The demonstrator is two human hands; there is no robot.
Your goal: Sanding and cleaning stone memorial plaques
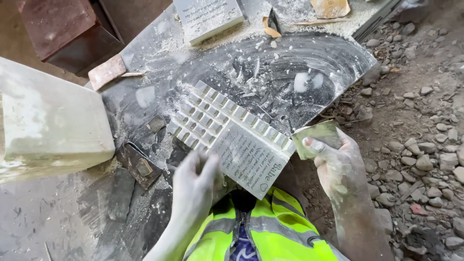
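A long white stone plaque (232,130) lies slanted across the dusty work slab, its far half cut into a grid of small raised squares and its near half engraved with script. My left hand (195,181), coated in white dust, grips the plaque's near left edge. My right hand (336,162) sits just off the plaque's right edge and pinches a small greenish abrasive sheet (316,137) between thumb and fingers. A yellow high-visibility vest (261,232) fills the bottom of the view.
A dark work slab (299,63) covered in white dust and swirl marks. A large pale stone block (48,125) stands at left. A second engraved white plaque (208,17) lies at the top. Dark offcuts (137,164) lie near the left hand. Gravel ground (425,125) spreads to the right.
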